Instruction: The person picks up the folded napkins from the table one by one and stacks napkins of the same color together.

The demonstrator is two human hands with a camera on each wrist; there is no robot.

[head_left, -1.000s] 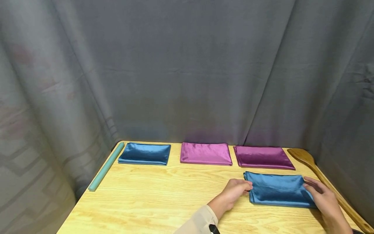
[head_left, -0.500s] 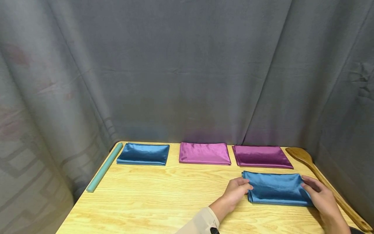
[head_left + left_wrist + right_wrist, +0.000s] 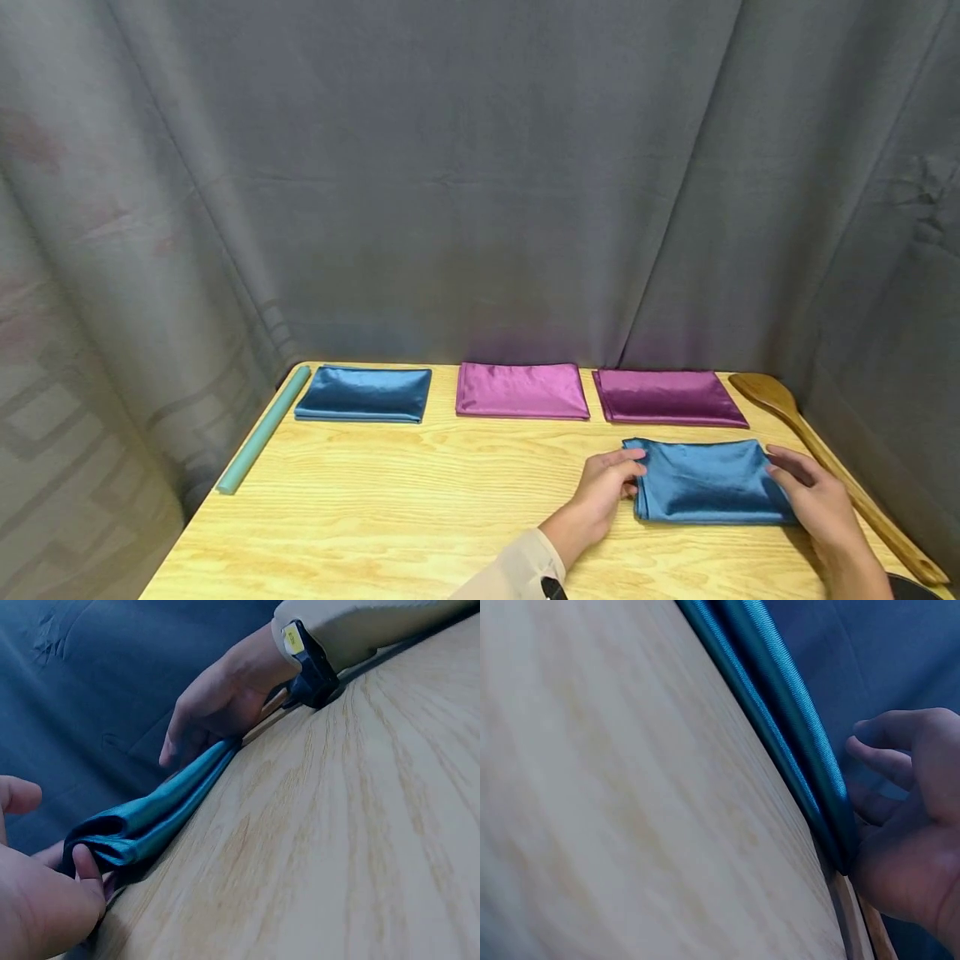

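Holding: your left hand (image 3: 603,492) pinches the folded blue satin cloth's (image 3: 705,482) left edge; your right hand (image 3: 813,500) curls round its right end, keeping the layers stacked.
Place: near right of the wooden table (image 3: 420,500), before the dark purple cloth (image 3: 667,397), beside the wooden spatula (image 3: 825,467).
Change: the cloth sits slightly farther from you than a second ago.

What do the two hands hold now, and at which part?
The folded blue satin cloth: the left hand pinches its left edge, and the right hand holds its right edge.
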